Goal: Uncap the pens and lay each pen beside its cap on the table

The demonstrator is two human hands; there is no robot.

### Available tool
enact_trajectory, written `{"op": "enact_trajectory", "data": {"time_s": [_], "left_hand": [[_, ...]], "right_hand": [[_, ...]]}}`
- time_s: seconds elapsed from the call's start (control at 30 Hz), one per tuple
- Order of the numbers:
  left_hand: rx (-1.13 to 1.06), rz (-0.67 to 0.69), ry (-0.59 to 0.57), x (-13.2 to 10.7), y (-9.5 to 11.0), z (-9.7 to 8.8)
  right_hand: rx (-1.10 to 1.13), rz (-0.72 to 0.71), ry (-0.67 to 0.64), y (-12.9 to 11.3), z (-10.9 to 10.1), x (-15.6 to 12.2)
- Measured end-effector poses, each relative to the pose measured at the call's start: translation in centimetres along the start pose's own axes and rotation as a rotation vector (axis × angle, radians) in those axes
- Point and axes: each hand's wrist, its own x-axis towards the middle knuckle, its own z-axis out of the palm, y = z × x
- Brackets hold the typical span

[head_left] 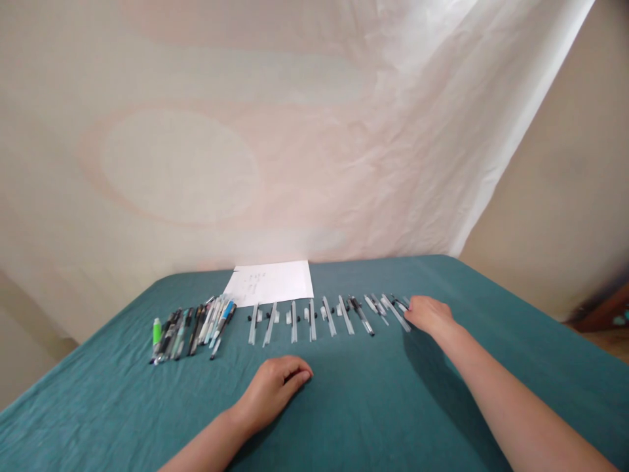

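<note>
My left hand [275,387] rests on the teal tablecloth [344,406] with its fingers curled under and nothing visible in it. My right hand [428,313] reaches to the right end of a row of clear pen barrels [327,318] laid side by side, its fingers bent over the last pieces [398,308]. What those fingers grip, if anything, is hidden. Small white and black pen parts lie between the barrels. A bundle of assembled pens [194,328] lies at the left, with a green one [156,332] at its end.
A white sheet of paper [270,283] lies at the table's far edge behind the pens. A pale draped cloth [275,131] hangs as a backdrop behind the table. The table's right edge drops off toward a beige wall [565,196].
</note>
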Motion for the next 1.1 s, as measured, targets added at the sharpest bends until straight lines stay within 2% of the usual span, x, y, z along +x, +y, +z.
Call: {"op": "enact_trajectory", "data": {"time_s": [0.57,1.1], "left_hand": [[0.008,0.008,-0.001,0.1,-0.4,0.1],[0.001,0.015,0.001,-0.1,-0.2,0.1]], "right_hand": [[0.051,-0.017,0.126,0.5,1.8,0.8],[0.107,-0.013,0.149,0.4,0.8,0.2]]}}
